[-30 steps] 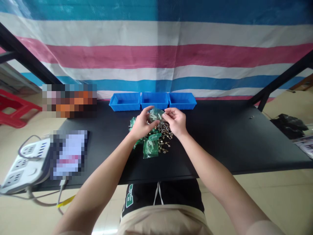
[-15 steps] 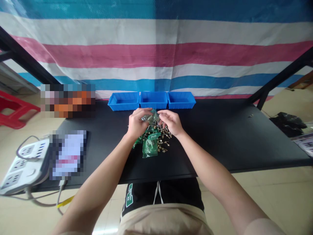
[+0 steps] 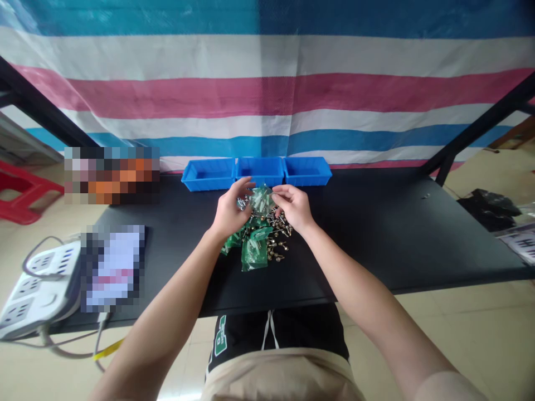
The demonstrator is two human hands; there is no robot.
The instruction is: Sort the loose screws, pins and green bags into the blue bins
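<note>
Flanking a packet point(image 3: 262, 201), curled hands point(image 3: 228, 213) point(image 3: 296, 209)

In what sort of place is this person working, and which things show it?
It looks like a simple indoor workspace, perhaps a makeshift workshop. A black table holds three blue bins and many small metal parts, and a striped sheet hangs behind it.

A striped tarp point(image 3: 188, 55) hangs behind a black table point(image 3: 397, 234), a white power strip point(image 3: 39, 289) and a pixelated object point(image 3: 112, 267) side by side at its left end, while a red stool point(image 3: 33, 186) stands on the tiled floor point(image 3: 468, 323) to the left and black plastic point(image 3: 491, 210) lies crumpled at right.
</note>
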